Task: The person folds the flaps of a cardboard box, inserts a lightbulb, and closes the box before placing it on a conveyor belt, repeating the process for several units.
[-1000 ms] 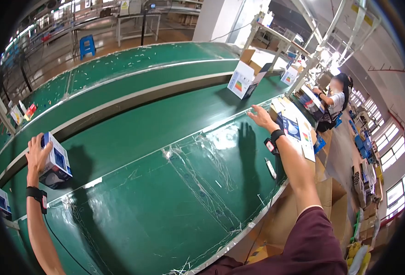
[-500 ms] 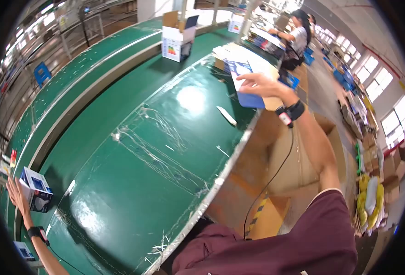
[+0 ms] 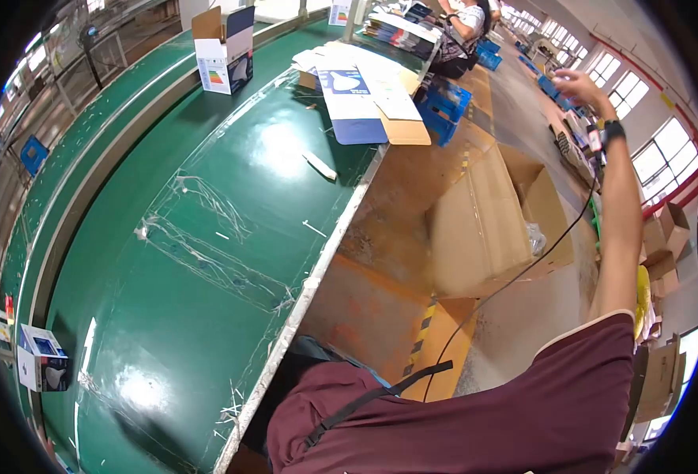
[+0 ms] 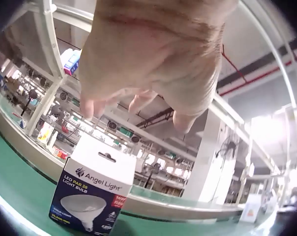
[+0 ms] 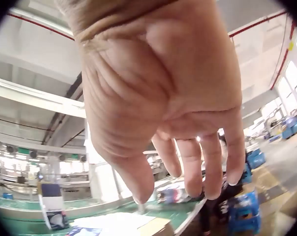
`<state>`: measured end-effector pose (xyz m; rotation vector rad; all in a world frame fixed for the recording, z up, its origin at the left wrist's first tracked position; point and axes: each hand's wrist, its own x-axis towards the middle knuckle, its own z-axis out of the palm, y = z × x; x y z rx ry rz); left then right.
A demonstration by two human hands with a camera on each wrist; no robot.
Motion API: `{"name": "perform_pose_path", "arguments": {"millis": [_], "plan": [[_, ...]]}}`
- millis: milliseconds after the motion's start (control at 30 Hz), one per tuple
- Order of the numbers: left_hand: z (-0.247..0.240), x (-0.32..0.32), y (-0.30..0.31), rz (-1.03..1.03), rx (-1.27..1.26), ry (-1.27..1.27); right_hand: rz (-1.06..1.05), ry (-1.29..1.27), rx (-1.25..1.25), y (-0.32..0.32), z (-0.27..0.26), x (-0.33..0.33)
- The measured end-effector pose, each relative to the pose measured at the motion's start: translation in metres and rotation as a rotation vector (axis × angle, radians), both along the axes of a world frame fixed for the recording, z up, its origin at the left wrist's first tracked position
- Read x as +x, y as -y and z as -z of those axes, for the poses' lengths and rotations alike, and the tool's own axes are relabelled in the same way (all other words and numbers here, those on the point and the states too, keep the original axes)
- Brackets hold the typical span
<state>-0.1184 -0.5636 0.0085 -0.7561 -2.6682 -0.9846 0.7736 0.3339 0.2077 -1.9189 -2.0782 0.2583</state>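
In the left wrist view my left hand (image 4: 151,64) hangs above a light bulb box (image 4: 92,189), fingers apart and holding nothing. That same box (image 3: 42,359) stands on the green belt at the lower left of the head view, where only a sliver of the hand shows at the edge. My right hand (image 3: 579,87) is raised out over the floor at the upper right, well away from the table. In the right wrist view the right hand (image 5: 163,98) has its fingers loosely extended, with nothing in them.
An open-topped box (image 3: 224,59) stands farther along the belt. Flattened cartons (image 3: 400,107) overhang the table corner beside a white cutter-like tool (image 3: 319,167). A large cardboard carton (image 3: 483,221) and blue stool (image 3: 444,110) are on the floor. Another person (image 3: 467,24) sits beyond.
The head view has turned to the right. My left hand has come off the bulb box, and my right hand has moved from above the table and cartons out to the right.
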Motion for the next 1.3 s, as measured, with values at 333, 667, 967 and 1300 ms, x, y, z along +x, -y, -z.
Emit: {"name": "perform_pose_path", "arguments": {"millis": [333,667,967,1300], "plan": [[-0.118,0.125,-0.082,0.143,-0.231,-0.340,-1.028,0.105,0.679,-0.162,-0.067,-0.439],[-0.167,0.155,-0.153,0.256,-0.485,-0.425,-0.909,0.330,0.555,-0.109,0.156,-0.733],[-0.074,0.134,-0.197,0.517,-0.480,0.128,-0.780,0.646,0.576,-0.118,0.174,-0.757],[-0.012,0.101,-0.323,0.687,0.006,0.171,-1.552,0.298,0.546,0.151,0.149,-0.743]]}}
